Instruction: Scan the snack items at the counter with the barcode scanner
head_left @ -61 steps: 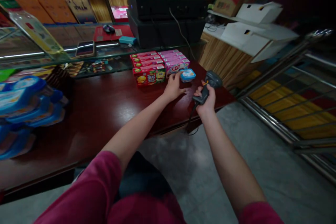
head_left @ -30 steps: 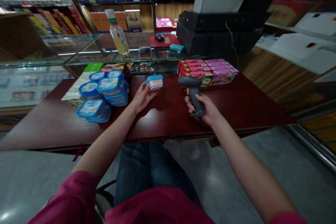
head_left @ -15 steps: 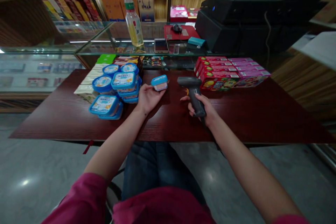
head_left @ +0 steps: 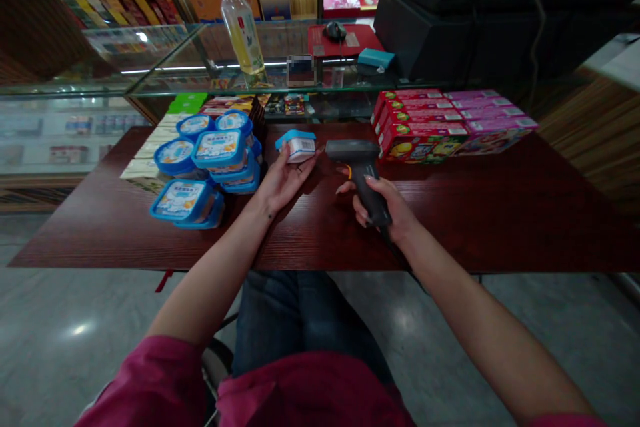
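My left hand (head_left: 285, 180) is closed round a small plastic tub (head_left: 301, 147) with a blue lid, thumb in front and fingers under it. A barcode on the tub's white side faces right and toward me. In my right hand (head_left: 385, 203) is a dark barcode scanner (head_left: 367, 177), gripped by its handle. Its head points left at the tub, with a small gap between them. To the left of my left hand stand several stacked blue-lidded tubs (head_left: 219, 145), some round and some rectangular.
Red boxes (head_left: 420, 137) and pink boxes (head_left: 493, 123) stand at the right on the brown table (head_left: 310, 240). Pale packets (head_left: 150, 153) lie behind the tubs. Beyond, a glass counter bears a bottle (head_left: 243, 33), a mouse (head_left: 335, 31) and a teal box (head_left: 376, 59).
My left hand has turned the tub so its barcode side shows. The scanner has come slightly left, nearer the tub. The whole view has shifted a little.
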The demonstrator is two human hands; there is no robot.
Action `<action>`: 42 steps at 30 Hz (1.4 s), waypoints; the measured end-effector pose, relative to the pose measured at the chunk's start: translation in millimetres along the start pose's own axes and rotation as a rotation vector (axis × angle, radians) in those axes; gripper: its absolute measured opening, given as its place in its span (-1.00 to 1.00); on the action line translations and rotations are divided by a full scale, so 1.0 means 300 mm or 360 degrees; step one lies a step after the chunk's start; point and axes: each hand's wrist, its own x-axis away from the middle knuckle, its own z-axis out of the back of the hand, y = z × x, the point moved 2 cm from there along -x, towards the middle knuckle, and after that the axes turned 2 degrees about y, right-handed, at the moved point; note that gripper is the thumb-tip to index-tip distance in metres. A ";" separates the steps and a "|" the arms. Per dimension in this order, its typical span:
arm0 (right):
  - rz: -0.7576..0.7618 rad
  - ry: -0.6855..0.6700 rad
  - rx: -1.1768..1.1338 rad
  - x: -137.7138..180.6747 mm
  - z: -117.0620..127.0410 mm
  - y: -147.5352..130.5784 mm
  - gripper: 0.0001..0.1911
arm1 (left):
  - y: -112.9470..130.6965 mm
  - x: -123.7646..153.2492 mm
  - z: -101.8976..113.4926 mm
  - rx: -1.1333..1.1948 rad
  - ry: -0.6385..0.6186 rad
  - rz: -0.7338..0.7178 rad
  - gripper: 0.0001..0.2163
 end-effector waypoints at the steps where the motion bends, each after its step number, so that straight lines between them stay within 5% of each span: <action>1: 0.0002 -0.0007 0.0002 0.000 0.003 0.001 -0.51 | -0.003 0.002 0.001 -0.0034 -0.0007 0.0006 -0.63; 16: 0.0088 0.0081 0.0066 0.003 -0.011 0.001 -0.54 | -0.022 -0.017 0.022 -0.0219 -0.0093 0.0105 -0.62; 20: 0.0120 0.0101 0.0081 -0.007 0.014 -0.004 -0.56 | -0.029 -0.005 0.034 -0.0431 -0.0267 -0.0107 -0.69; 24: 0.0114 0.0173 -0.0006 -0.020 0.043 -0.010 -0.54 | -0.038 0.051 0.025 -0.0893 -0.0315 -0.0556 -0.44; 30: 0.0054 0.0205 0.0039 -0.027 0.050 -0.003 -0.58 | 0.018 0.290 0.022 -0.1407 -0.0407 -0.1140 -0.33; 32: 0.0041 0.0219 0.0064 -0.026 0.048 -0.002 -0.57 | 0.082 0.399 0.046 -0.1569 -0.0278 -0.1460 -0.33; 35: 0.0046 0.0222 0.0107 -0.025 0.048 -0.005 -0.61 | 0.202 0.539 0.109 -0.1708 0.0267 -0.1803 -0.35; 38: 0.0064 0.0201 0.0154 -0.030 0.052 -0.004 -0.65 | 0.297 0.615 0.189 -0.1612 0.0846 -0.1868 -0.40; 42: 0.0105 0.0223 0.0189 -0.038 0.056 0.007 -0.64 | 0.334 0.595 0.281 -0.1698 0.1191 -0.1897 -0.41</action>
